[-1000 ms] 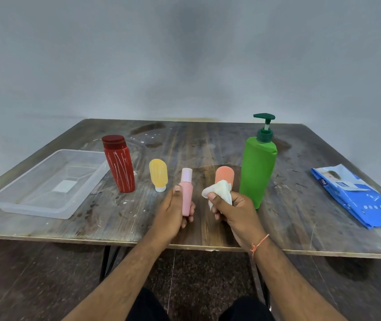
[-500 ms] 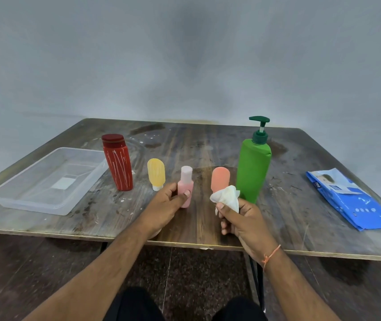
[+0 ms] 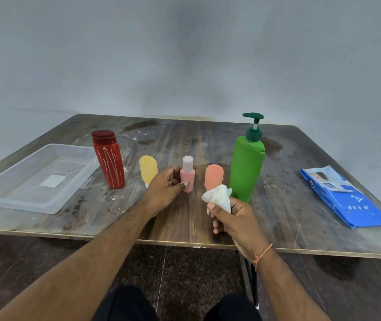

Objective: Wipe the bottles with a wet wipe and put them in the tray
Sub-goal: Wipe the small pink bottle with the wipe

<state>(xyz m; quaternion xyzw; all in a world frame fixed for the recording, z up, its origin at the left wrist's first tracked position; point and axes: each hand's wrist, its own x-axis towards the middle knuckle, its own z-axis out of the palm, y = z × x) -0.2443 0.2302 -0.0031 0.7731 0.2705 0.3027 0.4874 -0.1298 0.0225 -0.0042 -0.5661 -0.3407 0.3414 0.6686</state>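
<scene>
My left hand (image 3: 165, 189) grips a small pink bottle (image 3: 188, 174) with a pale cap, upright on the table between a yellow bottle (image 3: 148, 169) and an orange bottle (image 3: 214, 176). My right hand (image 3: 233, 220) holds a crumpled white wet wipe (image 3: 218, 198) in front of the orange bottle, near the table's front edge. A red bottle (image 3: 109, 159) stands at the left and a tall green pump bottle (image 3: 246, 164) at the right. The clear plastic tray (image 3: 6, 193) lies at the far left with nothing in it.
A blue pack of wet wipes (image 3: 342, 196) lies at the right of the wooden table (image 3: 185, 140). The table's front edge runs just under my wrists. A grey wall stands behind.
My left hand carried the pink bottle away from me and stood it in the row of bottles. My right hand with the wipe drew back a little toward the front edge.
</scene>
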